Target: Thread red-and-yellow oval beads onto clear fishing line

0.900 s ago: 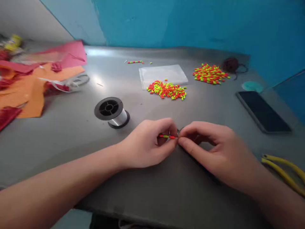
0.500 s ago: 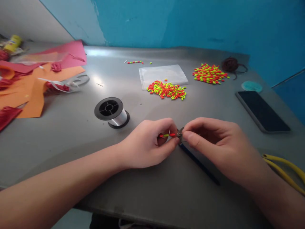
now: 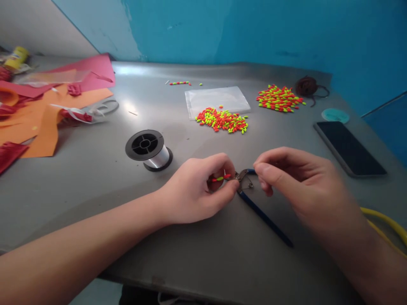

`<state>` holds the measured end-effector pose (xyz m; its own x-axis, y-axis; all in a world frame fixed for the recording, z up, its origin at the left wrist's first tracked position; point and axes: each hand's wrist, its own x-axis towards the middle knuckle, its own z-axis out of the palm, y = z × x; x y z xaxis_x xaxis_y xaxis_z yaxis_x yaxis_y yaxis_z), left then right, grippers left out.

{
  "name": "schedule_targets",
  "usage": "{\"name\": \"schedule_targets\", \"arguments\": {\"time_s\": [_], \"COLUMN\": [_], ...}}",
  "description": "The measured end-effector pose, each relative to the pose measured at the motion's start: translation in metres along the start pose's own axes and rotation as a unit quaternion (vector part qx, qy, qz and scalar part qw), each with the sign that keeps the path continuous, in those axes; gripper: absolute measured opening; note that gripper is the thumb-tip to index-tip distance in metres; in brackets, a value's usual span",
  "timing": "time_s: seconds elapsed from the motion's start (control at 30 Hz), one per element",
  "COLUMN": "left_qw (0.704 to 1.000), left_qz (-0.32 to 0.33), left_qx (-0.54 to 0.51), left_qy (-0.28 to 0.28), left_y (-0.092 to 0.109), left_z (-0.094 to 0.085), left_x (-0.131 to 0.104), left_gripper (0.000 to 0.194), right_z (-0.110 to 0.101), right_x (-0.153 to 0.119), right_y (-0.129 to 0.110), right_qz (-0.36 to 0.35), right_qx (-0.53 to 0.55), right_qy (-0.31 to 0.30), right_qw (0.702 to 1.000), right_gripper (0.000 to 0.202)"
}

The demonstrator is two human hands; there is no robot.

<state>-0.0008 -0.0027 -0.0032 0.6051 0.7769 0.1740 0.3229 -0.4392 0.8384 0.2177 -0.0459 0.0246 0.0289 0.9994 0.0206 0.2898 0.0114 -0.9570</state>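
Observation:
My left hand (image 3: 203,188) is closed, thumb and forefinger pinched around a short string of red and green beads (image 3: 220,178) that shows inside the curl of its fingers. Just beyond its fingertips lie blue-handled pliers (image 3: 265,217) on the table, their jaws partly hidden by the fingertips. My right hand (image 3: 295,182) is to the right, thumb and forefinger pressed together above the upper plier handle; whatever it pinches is too small to make out. A black spool of clear line (image 3: 158,159) stands left of my left hand.
Loose red and green beads (image 3: 222,120) lie by a clear plastic bag (image 3: 219,98), with another pile (image 3: 280,98) behind right. A phone (image 3: 349,148) and yellow handles (image 3: 386,218) are at right. Orange paper (image 3: 47,135) and red scraps cover the left.
My right hand has moved right, away from my left fingertips, uncovering the pliers' spring and upper handle. The beads in my left hand have tilted slightly.

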Motion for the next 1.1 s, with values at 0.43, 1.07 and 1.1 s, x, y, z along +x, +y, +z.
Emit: {"name": "schedule_targets", "arguments": {"time_s": [0.43,1.07,1.1], "left_qw": [0.997,0.992,0.991], "left_qz": [0.071,0.088,0.091], "left_qx": [-0.012,0.049,0.051], "left_qy": [0.028,0.077,0.078], "left_y": [-0.0012,0.0015,0.0016], "left_z": [0.0014,0.0005,0.0005], "left_x": [-0.0035,-0.0030,-0.0028], "left_gripper": [0.007,0.008,0.008], "right_z": [0.0005,-0.0019,-0.0020], "right_x": [-0.0027,-0.0015,-0.0016], "right_y": [-0.0034,-0.0041,-0.0042], "right_qz": [0.040,0.028,0.030], "right_qx": [-0.009,-0.045,-0.045], "right_qy": [-0.107,-0.081,-0.084], "right_qw": [0.993,0.995,0.995], "right_gripper": [0.012,0.015,0.015]}}
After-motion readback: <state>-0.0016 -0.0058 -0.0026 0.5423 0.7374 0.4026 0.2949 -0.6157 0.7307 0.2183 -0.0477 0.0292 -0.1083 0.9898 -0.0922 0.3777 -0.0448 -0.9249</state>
